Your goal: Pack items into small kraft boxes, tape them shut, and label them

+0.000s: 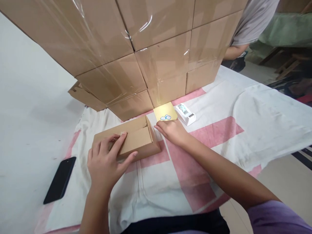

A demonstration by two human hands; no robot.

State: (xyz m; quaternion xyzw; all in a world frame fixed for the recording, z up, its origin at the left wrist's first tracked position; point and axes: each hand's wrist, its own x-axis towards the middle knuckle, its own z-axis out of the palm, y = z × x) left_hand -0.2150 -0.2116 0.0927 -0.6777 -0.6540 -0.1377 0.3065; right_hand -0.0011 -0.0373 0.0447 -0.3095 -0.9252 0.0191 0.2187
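Observation:
A small flat cardboard box [136, 138] lies on a white and pink cloth [219, 130] in front of me. My left hand [106, 161] rests on the box's near left part, fingers spread over its top and thumb against its front side. My right hand [172, 130] reaches just past the box's right end and pinches the near edge of a yellow sheet [165, 112] carrying two small blue-edged stickers [165, 117]. A white tape dispenser [185, 114] sits right of the sheet.
A tall wall of taped cardboard cartons [146, 48] stands behind the box. A black phone [60, 179] lies at the cloth's left edge. Another person in a grey shirt [253, 22] stands at the far right behind the cartons.

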